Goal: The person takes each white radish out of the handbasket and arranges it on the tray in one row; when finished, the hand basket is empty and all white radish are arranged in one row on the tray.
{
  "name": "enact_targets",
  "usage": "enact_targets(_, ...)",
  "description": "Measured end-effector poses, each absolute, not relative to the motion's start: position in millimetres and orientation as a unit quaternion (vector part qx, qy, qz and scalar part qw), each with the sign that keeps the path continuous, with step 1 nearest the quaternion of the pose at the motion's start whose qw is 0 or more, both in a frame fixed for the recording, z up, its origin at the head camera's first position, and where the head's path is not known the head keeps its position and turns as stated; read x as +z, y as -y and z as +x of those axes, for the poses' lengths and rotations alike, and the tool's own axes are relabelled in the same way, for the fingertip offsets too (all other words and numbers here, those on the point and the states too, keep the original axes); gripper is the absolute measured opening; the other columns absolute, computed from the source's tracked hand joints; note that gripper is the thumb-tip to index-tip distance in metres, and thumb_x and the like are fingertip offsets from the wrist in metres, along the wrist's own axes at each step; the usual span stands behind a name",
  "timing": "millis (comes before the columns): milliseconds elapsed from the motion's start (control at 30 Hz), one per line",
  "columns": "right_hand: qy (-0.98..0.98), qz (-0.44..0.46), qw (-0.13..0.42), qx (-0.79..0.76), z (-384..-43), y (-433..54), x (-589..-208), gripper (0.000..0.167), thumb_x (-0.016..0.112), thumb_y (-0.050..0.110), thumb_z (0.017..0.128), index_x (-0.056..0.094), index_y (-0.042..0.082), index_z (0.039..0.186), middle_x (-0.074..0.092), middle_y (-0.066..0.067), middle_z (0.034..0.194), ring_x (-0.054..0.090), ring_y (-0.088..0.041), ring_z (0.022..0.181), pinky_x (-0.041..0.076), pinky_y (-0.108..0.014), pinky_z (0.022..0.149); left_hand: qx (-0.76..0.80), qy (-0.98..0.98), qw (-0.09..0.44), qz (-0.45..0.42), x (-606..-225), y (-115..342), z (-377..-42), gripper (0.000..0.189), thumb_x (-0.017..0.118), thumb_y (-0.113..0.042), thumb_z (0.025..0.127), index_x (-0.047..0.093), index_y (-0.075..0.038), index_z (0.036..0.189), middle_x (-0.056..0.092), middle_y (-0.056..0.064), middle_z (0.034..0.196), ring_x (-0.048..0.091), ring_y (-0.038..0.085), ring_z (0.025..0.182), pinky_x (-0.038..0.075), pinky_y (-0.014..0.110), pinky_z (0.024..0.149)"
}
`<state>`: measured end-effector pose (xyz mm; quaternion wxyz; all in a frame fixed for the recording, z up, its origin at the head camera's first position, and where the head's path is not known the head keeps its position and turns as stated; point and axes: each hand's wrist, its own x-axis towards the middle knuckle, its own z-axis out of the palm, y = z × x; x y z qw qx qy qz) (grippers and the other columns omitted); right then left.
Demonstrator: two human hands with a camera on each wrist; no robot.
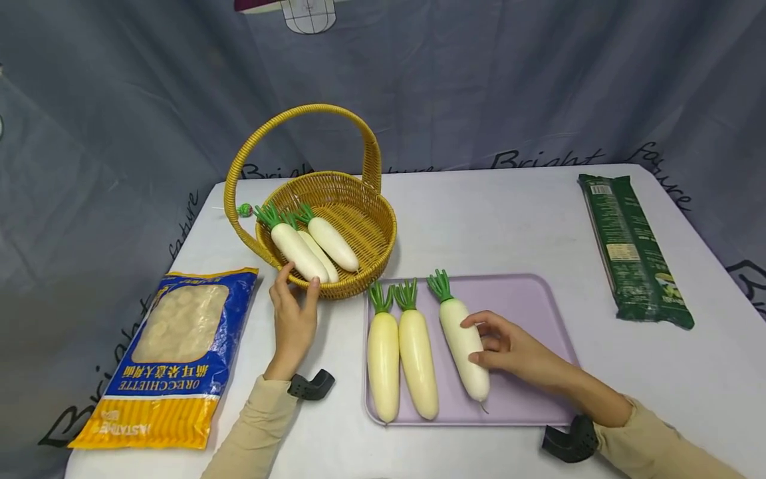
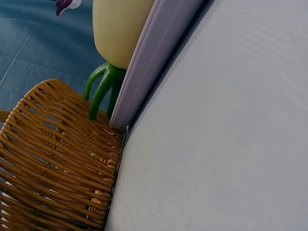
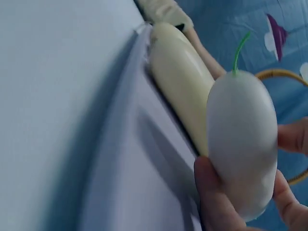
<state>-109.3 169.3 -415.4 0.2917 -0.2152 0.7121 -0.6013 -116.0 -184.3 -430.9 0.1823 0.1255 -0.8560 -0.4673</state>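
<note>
My right hand holds a white radish between thumb and fingers over the right half of the lilac tray. In the right wrist view the gripped radish shows its thin green root tip, and a shadow falls on the tray beneath. Two yellowish-white radishes with green stalks lie side by side at the tray's left. My left hand is at the near rim of the wicker basket, thumb and fingers spread. Three white radishes lie inside the basket. The left wrist view does not show the left fingers.
A blue and yellow orecchiette pasta bag lies at the table's left. At the right lies a dark green packet. The basket's tall handle arches upward. A small green and red item sits behind the basket's left side.
</note>
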Motion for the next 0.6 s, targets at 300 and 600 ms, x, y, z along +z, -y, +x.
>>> enact_targets(300,-0.779,-0.198,0.224,-0.551,-91.5,-147.2,-411.8,0.057,0.068,0.020,0.081,0.039,0.014,0.130,0.044,-0.021,0.119,0.057,-0.014,0.091,0.050,-0.024,0.070,-0.472,0.854,0.177,0.127,-430.7,185.4,-113.6,0.057,0.045,-0.050,0.090,0.023,-0.030,0.138,0.029,0.019,0.131,0.042,0.033,0.116,0.037,0.050,0.091)
enact_targets(600,-0.804,-0.176,0.192,-0.534,-86.6,-140.0,-405.8,0.045,0.063,0.023,0.085,0.047,0.015,0.127,0.045,-0.016,0.116,0.053,-0.012,0.091,0.048,-0.023,0.072,-0.472,0.855,0.176,0.124,-430.4,184.5,-115.4,0.058,0.046,-0.051,0.089,0.024,-0.030,0.138,0.030,0.019,0.128,0.043,0.033,0.113,0.038,0.049,0.090)
